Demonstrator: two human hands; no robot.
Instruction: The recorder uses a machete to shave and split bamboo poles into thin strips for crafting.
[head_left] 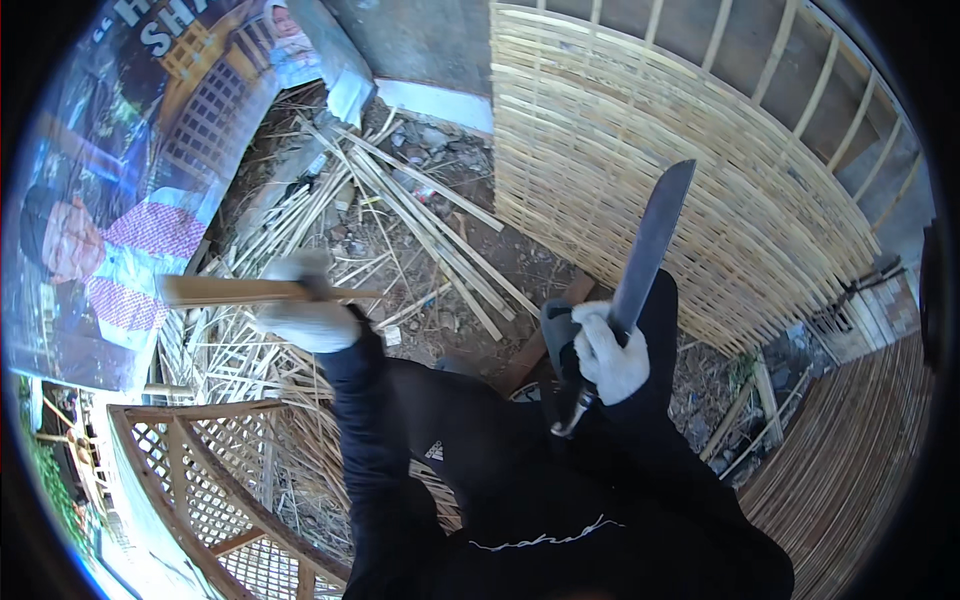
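Note:
My left hand, in a white glove, grips a length of split bamboo that sticks out to the left, level with the ground. My right hand, also in a white glove, holds a large knife with a long dark blade pointing up and to the right. The knife's handle end shows below the glove. Both arms wear black sleeves. The two hands are well apart, and the blade does not touch the bamboo.
Loose bamboo strips lie scattered on the dirt ahead. A woven bamboo panel stands at the right, a lattice bamboo piece at lower left. A printed banner hangs at left. A slatted mat is at lower right.

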